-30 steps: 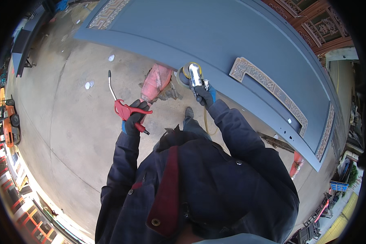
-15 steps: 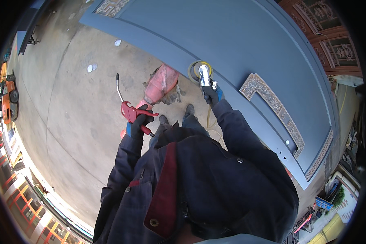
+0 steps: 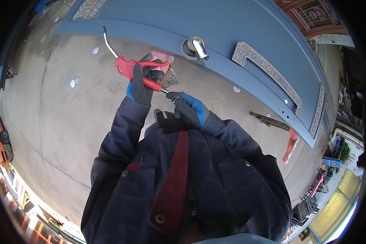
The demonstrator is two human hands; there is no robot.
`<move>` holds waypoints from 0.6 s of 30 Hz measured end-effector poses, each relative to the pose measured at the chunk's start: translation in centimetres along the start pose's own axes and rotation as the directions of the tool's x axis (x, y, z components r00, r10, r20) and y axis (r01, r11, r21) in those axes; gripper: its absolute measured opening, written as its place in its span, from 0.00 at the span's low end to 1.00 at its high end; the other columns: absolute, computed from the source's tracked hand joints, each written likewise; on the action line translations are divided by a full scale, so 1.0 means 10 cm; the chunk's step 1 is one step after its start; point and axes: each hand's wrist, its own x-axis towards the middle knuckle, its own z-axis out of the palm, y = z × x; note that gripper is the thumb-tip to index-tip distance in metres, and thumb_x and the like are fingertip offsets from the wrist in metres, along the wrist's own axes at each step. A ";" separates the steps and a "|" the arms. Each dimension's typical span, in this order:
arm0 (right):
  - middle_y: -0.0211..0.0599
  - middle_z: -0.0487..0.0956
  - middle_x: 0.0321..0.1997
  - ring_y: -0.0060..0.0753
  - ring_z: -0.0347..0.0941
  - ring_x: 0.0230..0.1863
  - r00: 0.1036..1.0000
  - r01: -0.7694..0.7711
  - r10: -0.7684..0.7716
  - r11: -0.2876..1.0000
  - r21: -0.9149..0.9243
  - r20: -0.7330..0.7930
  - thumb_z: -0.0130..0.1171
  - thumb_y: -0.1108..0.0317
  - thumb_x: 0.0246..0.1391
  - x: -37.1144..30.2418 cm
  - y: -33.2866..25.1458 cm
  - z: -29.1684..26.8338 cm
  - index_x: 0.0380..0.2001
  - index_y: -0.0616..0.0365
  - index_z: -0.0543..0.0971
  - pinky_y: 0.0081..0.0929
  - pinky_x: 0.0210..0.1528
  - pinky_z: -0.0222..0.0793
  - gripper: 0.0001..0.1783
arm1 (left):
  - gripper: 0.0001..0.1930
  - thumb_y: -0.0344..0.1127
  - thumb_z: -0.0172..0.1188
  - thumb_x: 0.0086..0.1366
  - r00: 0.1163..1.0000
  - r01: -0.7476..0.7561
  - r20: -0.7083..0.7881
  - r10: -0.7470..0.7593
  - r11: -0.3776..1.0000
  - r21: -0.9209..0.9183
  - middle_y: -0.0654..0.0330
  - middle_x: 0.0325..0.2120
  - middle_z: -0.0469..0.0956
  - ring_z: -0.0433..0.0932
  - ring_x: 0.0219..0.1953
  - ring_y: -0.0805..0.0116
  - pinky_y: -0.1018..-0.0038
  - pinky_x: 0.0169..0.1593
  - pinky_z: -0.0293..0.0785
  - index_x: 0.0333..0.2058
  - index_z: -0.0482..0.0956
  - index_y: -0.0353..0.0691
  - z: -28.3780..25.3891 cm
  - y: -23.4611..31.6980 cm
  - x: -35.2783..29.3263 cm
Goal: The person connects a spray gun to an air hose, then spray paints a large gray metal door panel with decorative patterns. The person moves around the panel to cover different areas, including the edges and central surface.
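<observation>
Above floor: one red air gun (image 3: 136, 71), two gloved hands (image 3: 141, 83) (image 3: 189, 109), one sander (image 3: 194, 48).

A red air blow gun (image 3: 135, 69), blue-and-black gloves (image 3: 190, 109), and a seemingly grey-blue door panel (image 3: 215, 20).

The grip of the red air blow gun (image 3: 136, 69) is covered by the gloved left hand (image 3: 141, 83), so the finger hold cannot be made out. Where the gun's fitting meets the right hand (image 3: 189, 109), the small part pinched there is too small to be identified. The pink object (image 3: 163, 57) behind the gun is partly hidden by it. The underside of the round sander (image 3: 193, 48) on the blue door panel (image 3: 232, 28) is not shown. The panel's far end is cut off by the picture's rim.
</observation>
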 end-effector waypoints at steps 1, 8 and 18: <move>0.24 0.78 0.32 0.12 0.63 0.20 0.997 -0.039 0.042 0.998 0.053 -0.067 0.49 0.53 0.74 -0.06 -0.03 0.14 0.66 0.52 0.72 0.14 0.23 0.58 0.25 | 0.37 0.61 0.48 0.76 1.000 0.013 0.019 -0.012 0.999 -0.045 0.48 0.53 0.80 0.84 0.42 0.62 0.65 0.52 0.80 0.68 0.64 0.34 0.04 0.02 -0.08; 0.23 0.79 0.29 0.10 0.63 0.20 0.969 -0.050 0.090 0.984 0.173 -0.230 0.54 0.55 0.72 -0.30 -0.08 0.58 0.59 0.53 0.76 0.14 0.22 0.57 0.20 | 0.36 0.62 0.45 0.77 0.979 0.015 0.203 -0.006 0.999 -0.046 0.47 0.58 0.76 0.81 0.50 0.59 0.62 0.54 0.78 0.70 0.62 0.38 0.24 0.12 -0.54; 0.23 0.77 0.28 0.13 0.69 0.29 0.962 0.096 -0.128 0.985 -0.140 -0.242 0.59 0.61 0.69 -0.60 0.22 0.44 0.42 0.59 0.80 0.19 0.32 0.64 0.12 | 0.28 0.40 0.57 0.73 0.850 0.198 0.517 -0.099 0.970 -0.140 0.43 0.61 0.74 0.79 0.59 0.51 0.55 0.61 0.76 0.67 0.65 0.34 0.20 0.47 -0.90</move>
